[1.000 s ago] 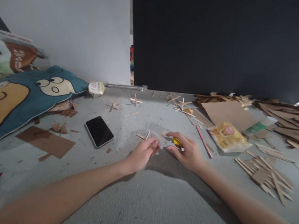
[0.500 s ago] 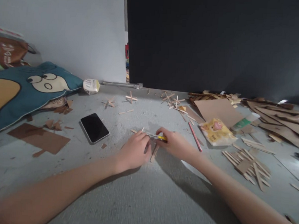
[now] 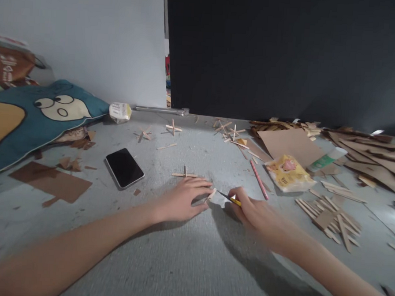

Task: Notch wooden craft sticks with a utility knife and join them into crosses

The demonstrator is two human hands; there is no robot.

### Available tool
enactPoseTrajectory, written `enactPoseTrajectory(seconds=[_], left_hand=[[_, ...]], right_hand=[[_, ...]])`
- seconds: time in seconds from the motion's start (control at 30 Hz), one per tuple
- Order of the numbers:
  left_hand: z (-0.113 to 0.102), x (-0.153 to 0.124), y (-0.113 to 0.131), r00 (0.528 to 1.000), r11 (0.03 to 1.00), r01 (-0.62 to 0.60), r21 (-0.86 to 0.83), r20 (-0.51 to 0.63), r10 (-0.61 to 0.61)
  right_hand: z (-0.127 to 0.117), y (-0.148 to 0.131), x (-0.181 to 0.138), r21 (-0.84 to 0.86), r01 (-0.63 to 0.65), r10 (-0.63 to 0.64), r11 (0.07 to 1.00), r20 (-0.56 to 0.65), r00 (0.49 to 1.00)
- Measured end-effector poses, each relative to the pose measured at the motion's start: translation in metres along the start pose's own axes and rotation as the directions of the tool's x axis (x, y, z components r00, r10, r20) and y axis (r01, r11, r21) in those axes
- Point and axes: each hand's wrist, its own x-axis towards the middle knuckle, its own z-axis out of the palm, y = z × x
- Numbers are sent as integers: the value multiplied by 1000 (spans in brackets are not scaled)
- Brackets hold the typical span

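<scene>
My left hand [image 3: 184, 197] rests low over the grey surface, thumb and fingers closed round a short wooden craft stick [image 3: 212, 194]; much of the stick is hidden. In my right hand [image 3: 252, 210] is a yellow-handled craft knife [image 3: 235, 201], gripped with its thin dark blade aimed left. The blade tip is close to the stick's end; I cannot tell whether they touch. Just beyond my left fingers sits a small joined stick piece [image 3: 184, 174], one stick flat and another standing up from it.
Several crossed-stick pieces [image 3: 174, 128] stand farther back. A phone [image 3: 125, 168] lies left, near a cardboard sheet [image 3: 51, 182] and a blue cushion [image 3: 50, 113]. To the right are a red patterned pencil [image 3: 258, 179], a yellow tissue pack [image 3: 287, 172], a glue stick [image 3: 327, 159] and loose sticks [image 3: 340, 233].
My right hand has drawn back right and nearer with the knife. My left hand has shifted slightly right with the short stick, uncovering the joined stick piece behind it.
</scene>
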Motion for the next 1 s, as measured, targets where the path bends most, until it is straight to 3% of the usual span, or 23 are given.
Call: enactPoseTrajectory(seconds=[0.13, 0.2, 0.33, 1.0], left_hand=[[-1, 0, 2, 1000, 1000, 11, 20, 10, -11], [-2, 0, 3, 1000, 1000, 19, 12, 10, -19], [-2, 0, 1, 1000, 1000, 21, -21, 2, -21], [-1, 1, -1, 1000, 1000, 16, 20, 12, -16]], right_hand=[[5, -1, -15, -128, 164, -172, 978, -59, 983], [8, -1, -19, -167, 187, -207, 968, -110, 972], [16, -6, -23, -155, 163, -191, 974, -185, 964], [20, -13, -19, -70, 83, -93, 994, -153, 984]])
